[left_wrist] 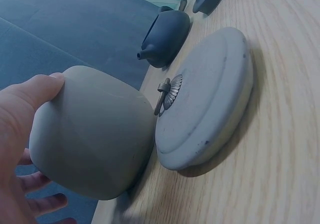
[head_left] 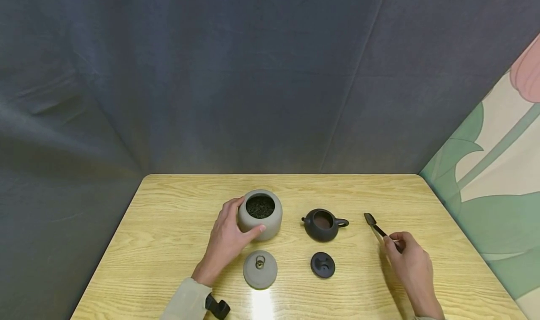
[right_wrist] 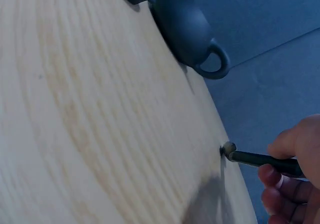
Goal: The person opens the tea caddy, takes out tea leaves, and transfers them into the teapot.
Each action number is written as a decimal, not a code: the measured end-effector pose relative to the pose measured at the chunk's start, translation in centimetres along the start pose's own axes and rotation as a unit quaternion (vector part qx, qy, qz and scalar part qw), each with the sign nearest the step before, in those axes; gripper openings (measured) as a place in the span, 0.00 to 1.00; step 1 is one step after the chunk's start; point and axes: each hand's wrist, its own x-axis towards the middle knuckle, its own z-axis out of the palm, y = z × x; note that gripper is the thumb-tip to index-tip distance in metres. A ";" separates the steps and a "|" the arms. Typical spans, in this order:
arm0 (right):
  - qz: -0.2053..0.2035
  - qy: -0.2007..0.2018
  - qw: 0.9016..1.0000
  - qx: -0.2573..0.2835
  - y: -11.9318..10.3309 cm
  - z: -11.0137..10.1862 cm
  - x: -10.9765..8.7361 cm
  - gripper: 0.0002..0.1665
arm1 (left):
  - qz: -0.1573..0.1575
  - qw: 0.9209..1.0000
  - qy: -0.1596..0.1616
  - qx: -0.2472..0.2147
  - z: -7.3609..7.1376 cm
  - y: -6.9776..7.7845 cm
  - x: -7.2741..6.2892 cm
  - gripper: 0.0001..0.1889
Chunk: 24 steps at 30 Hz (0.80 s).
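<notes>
A grey tea canister (head_left: 273, 224) stands without its lid, dark tea leaves (head_left: 259, 207) visible inside. My left hand (head_left: 228, 235) grips its left side, thumb in front and fingers around the back. The canister's grey lid (head_left: 260, 277), with a metal ring on top, lies just in front of it. At the right, my right hand (head_left: 409, 261) pinches the handle of a dark tea scoop (head_left: 378, 229), whose head points toward the back left. Between the hands sits a dark teapot (head_left: 317, 232) with its top uncovered, handle to the right.
The teapot's round dark lid (head_left: 323, 265) lies on the wooden table (head_left: 177, 217) in front of the pot. A dark curtain (head_left: 253, 100) hangs behind the table, and a flower-patterned cloth (head_left: 502, 170) is at the right. The left wrist wears a black strap (head_left: 217, 307).
</notes>
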 end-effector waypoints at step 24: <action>0.000 0.064 0.996 0.056 -1.6 -1.0 -0.4 0.15 | -0.003 1.000 -0.002 0.000 0.0 0.1 0.0 0.52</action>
